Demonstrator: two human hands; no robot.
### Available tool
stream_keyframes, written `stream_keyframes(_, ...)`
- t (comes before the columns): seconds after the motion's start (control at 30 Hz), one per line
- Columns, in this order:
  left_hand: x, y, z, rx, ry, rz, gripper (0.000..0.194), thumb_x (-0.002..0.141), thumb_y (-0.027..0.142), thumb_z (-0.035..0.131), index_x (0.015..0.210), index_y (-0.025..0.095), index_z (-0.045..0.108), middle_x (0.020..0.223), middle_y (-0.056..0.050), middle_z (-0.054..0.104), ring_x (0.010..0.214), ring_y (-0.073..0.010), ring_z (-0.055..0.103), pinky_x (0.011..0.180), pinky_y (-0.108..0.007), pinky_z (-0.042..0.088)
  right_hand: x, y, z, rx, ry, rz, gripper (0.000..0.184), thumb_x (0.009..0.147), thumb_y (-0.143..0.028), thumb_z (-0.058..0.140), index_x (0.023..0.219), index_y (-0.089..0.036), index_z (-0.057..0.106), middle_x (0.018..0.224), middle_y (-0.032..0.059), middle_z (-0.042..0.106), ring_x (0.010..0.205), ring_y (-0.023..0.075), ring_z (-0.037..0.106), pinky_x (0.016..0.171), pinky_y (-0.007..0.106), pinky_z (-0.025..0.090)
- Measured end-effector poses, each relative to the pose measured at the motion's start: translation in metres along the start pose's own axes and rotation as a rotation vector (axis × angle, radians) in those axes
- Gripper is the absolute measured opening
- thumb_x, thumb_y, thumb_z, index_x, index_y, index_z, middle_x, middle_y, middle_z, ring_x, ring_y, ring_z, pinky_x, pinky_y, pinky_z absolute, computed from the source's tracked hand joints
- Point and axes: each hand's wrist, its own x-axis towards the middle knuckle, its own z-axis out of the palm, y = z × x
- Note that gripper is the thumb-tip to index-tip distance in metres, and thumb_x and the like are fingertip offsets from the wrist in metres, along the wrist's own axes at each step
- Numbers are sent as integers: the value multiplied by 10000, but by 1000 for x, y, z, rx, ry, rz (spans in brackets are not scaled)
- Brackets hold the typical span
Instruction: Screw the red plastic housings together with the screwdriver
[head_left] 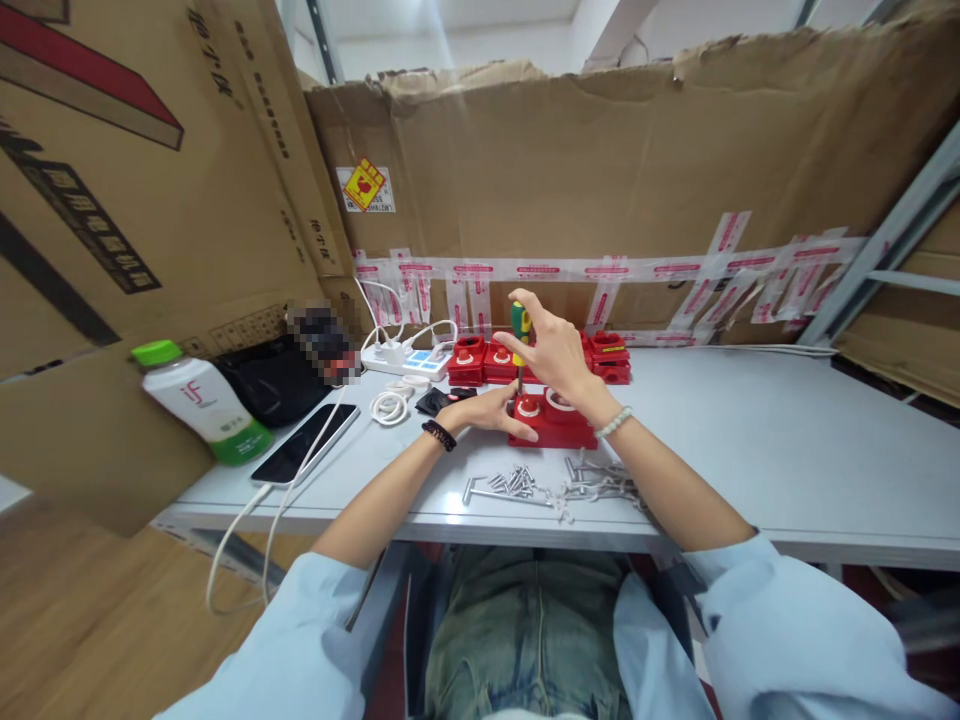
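A screwdriver (519, 320) with a green and yellow handle stands upright, its shaft pointing down at the left end of a red block (559, 432). My right hand (556, 352) is closed around the handle, index finger near its top and thumb beside it. My left hand (493, 410) grips the block's left end, the thumb along the front face and the other fingers partly hidden behind. On the block's top are a round red knob (529, 404) and a white ring (559, 398). The screwdriver's tip is too small to make out.
Loose screws (517, 482), a metal L-shaped rod (510, 496) and metal chains (607, 482) lie near the table's front edge. More red blocks (468, 362) line the back beside a power strip (409, 360). Leftward are a phone (307, 445), cables and a bottle (202, 405).
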Motion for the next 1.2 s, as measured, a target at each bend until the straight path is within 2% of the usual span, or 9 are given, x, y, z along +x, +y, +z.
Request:
stream_keyframes(0.13,1,-1,0,-12,-30,21,966,598,590,775,1395,185,409,1394,-129,535,1257,-358,512,1058,-457,399,-1,0,-5,159,-93,-11,457,860,-235,494,1313,-266,441,824,0,593,646,149,521,642,302,435)
stream_keyframes(0.23,1,-1,0,3,-20,15,945,602,586,774,1377,175,424,1393,-139,531,1233,-364,525,1031,-457,416,-2,0,-7,262,-139,-23,472,862,-255,524,1326,-255,442,877,8,625,647,143,539,669,310,459)
stream_keyframes(0.37,2,-3,0,28,-25,3,870,605,603,763,1305,168,484,1306,-129,592,1173,-364,560,997,-453,435,-5,-2,-1,32,-19,32,494,867,-405,571,1321,-238,474,897,50,616,694,190,551,679,355,453)
stream_keyframes(0.47,2,-4,1,18,-24,20,923,606,595,764,1356,168,436,1377,-137,540,1215,-355,536,1025,-438,421,-5,-1,2,-32,8,45,483,891,-385,503,1343,-224,449,947,78,583,767,216,555,702,383,456)
stream_keyframes(0.57,2,-2,1,6,-27,13,966,616,586,762,1402,170,384,1438,-145,484,1245,-351,517,1043,-433,408,-4,3,-1,194,-57,40,475,859,-252,463,1331,-242,412,913,39,568,756,181,563,730,371,480)
stream_keyframes(0.67,0,0,0,-6,-36,4,933,624,576,761,1385,171,402,1401,-141,521,1215,-348,538,1026,-440,416,-3,8,-4,393,-152,34,499,849,-254,487,1335,-277,371,836,-10,580,680,152,571,701,349,500)
stream_keyframes(0.87,1,0,0,34,-25,-12,917,618,581,751,1359,149,428,1368,-152,544,1220,-372,525,1006,-450,422,-6,3,-4,44,-32,16,485,873,-395,560,1328,-259,462,768,7,574,643,169,507,670,359,452)
stream_keyframes(1.07,1,-2,1,-4,-35,27,936,632,567,755,1392,163,386,1405,-150,509,1216,-348,533,1011,-439,427,-1,4,-11,339,-164,-17,486,840,-176,439,1319,-255,449,930,13,612,643,125,529,698,328,492)
stream_keyframes(1.2,1,-3,0,23,-22,7,906,623,586,752,1356,165,425,1365,-149,542,1192,-359,550,971,-429,453,-1,4,-9,259,-109,-30,429,817,-248,593,1238,-250,516,881,4,624,654,141,532,704,340,499)
